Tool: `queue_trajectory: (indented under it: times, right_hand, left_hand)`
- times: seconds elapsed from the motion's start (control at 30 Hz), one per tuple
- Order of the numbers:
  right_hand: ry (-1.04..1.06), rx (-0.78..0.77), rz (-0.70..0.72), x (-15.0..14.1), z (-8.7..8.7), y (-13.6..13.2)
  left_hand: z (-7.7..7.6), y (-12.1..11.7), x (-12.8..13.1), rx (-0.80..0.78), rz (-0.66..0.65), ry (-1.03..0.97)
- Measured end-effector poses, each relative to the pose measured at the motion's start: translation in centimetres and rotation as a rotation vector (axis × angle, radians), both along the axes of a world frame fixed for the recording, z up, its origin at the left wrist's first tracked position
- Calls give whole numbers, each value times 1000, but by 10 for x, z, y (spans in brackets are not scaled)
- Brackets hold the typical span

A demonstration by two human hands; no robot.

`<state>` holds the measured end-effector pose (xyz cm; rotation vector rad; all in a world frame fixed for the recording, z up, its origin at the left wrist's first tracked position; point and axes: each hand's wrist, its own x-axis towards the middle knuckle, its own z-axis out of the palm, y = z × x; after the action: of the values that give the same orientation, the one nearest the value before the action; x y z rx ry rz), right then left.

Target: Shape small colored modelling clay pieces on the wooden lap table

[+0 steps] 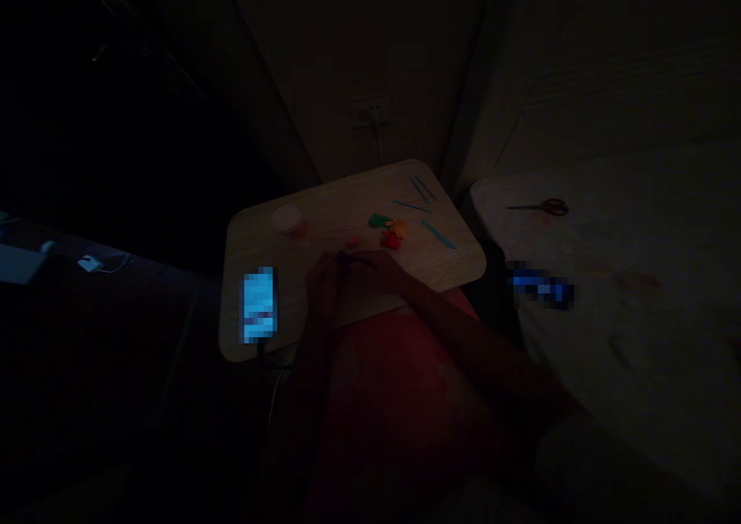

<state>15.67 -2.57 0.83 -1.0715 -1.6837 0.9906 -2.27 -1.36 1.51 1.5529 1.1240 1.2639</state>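
The room is very dark. My left hand (323, 278) and my right hand (380, 268) are close together over the near part of a small light wooden table (329, 192). Their fingers are curled inward and meet at a small dark lump (346, 259), whose kind I cannot make out. Just beyond the fingertips lies a small pink piece (353, 241). Farther right are soft-looking lumps in green (379, 221), orange (397, 228) and red (390, 241), lying against each other. A blue-green knife-shaped tool (438, 234) and several thin sticks (412, 206) lie beyond them.
A round pale tub (288, 219) stands at the table's back left. A lit, blurred phone (258, 308) is near the left edge. On the pale surface at right lie scissors (541, 207) and a blurred blue object (543, 286). A wall socket (370, 113) holds a plug.
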Motion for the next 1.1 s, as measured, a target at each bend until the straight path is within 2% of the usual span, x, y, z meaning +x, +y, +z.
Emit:
queue_trajectory:
  times: [0.27,0.5,0.73,0.97,1.1]
  right_hand:
    - [-32,41,-5,5,-6,4]
    - [-115,29,-43,2,-9,1]
    - [0,-89,-23,0,-10,1]
    - [113,-88,21,4,-4,0]
    - [108,-78,-23,3,-3,0]
  left_hand:
    - [10,-4,5,60,-104,27]
    - [8,-7,7,109,-28,63]
    - [9,-8,6,222,-65,55]
    - [9,-8,3,126,-137,87]
    - [7,-7,3,110,-120,71]
